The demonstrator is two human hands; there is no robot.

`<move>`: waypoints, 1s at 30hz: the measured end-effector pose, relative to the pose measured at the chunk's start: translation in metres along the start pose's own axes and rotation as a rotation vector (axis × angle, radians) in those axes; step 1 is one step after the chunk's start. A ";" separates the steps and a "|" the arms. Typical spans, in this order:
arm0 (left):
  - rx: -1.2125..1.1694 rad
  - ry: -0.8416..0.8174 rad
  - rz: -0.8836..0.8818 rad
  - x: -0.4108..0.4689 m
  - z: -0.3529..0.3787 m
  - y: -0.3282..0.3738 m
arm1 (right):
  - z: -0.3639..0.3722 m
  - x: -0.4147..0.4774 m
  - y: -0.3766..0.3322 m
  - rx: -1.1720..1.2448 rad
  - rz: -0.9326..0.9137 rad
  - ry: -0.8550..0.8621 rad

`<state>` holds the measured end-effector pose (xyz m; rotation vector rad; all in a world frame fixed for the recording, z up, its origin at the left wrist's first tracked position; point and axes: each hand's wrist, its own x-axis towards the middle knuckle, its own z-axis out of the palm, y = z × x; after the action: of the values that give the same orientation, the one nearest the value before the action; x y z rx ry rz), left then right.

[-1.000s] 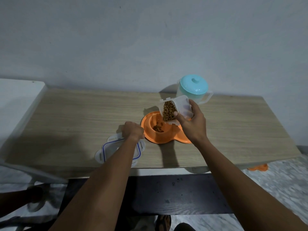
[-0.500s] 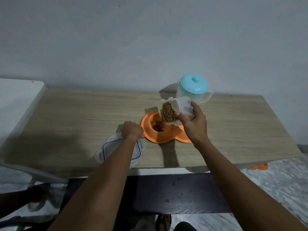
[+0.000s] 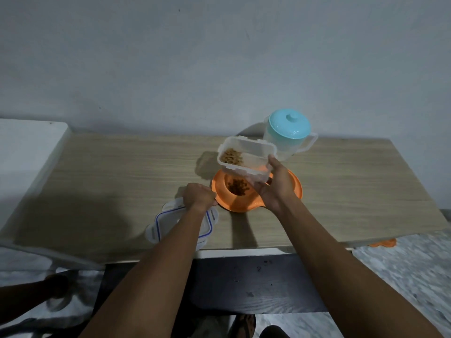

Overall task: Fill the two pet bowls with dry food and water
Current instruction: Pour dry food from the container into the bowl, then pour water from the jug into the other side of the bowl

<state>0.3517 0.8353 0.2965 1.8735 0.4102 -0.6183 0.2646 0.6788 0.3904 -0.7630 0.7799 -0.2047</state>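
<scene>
An orange double pet bowl point(image 3: 238, 204) sits on the wooden table point(image 3: 109, 172). Its left cup holds brown dry food point(image 3: 238, 187); the right cup is hidden behind my right hand. My right hand point(image 3: 275, 185) holds a clear plastic container point(image 3: 246, 158) above the bowl, nearly upright, with kibble left at its left end. My left hand point(image 3: 199, 197) is closed, resting at the bowl's left rim and on the container's lid point(image 3: 166, 224). A clear water pitcher with a blue lid point(image 3: 289, 132) stands behind the bowl.
A white surface point(image 3: 26, 152) adjoins the table's left end. A dark bench or shelf point(image 3: 256, 284) lies below the table's front edge. Marbled floor shows at the right, with an orange object point(image 3: 383, 243) under the table's corner.
The container has tipped back from a steep pour to nearly level and moved slightly up. More kibble now lies in the left cup. My left hand has stayed put.
</scene>
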 end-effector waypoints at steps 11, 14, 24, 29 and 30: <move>-0.012 -0.052 0.061 -0.001 -0.027 0.000 | 0.099 0.105 0.030 -0.676 -0.016 0.039; 0.084 0.090 0.269 -0.003 -0.045 0.013 | 0.101 0.121 0.040 -0.720 -0.018 0.069; 0.842 0.221 0.487 0.034 -0.097 -0.004 | 0.108 0.128 0.072 -1.069 -0.220 0.319; 0.873 0.193 0.476 0.042 -0.099 -0.006 | 0.111 0.115 0.072 -1.096 -0.272 0.297; 0.883 0.185 0.455 0.043 -0.098 -0.006 | 0.110 0.108 0.069 -1.079 -0.296 0.299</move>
<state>0.4050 0.9283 0.2952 2.7590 -0.2349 -0.3226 0.4105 0.7410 0.3334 -1.9055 1.0549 -0.1541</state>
